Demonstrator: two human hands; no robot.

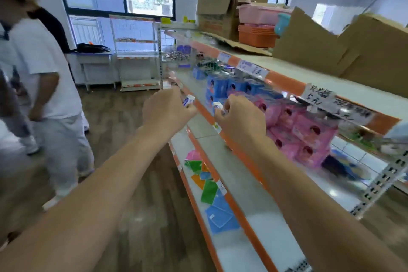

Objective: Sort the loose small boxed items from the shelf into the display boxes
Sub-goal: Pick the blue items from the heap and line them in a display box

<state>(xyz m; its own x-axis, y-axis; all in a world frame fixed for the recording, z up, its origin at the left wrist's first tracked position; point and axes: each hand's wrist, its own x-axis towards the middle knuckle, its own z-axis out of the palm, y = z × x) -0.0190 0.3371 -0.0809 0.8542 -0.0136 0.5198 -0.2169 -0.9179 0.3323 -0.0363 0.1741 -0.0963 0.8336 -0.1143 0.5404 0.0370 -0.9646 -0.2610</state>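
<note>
- My left hand point(167, 108) has its fingers clamped on a small white-and-blue box point(188, 100), well left of the pink display boxes point(304, 130).
- My right hand point(240, 115) pinches a second small box point(218, 105), just left of them.
- Neither is placed yet; I can't tell how many remain.

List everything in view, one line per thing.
small boxes: two, white-blue, one in each hand
blue boxes: several, blue, middle shelf, farther along
pink boxes: several, pink, middle shelf, stacked
flat packets: several, green, orange, blue, lower shelf
cartons: at least three, brown, top shelf
baskets: two stacks, pink above orange, top shelf
bystanders: at least two, white tops, left aisle
left hand: one, pinching a small box
right hand: one, pinching a small box
</note>
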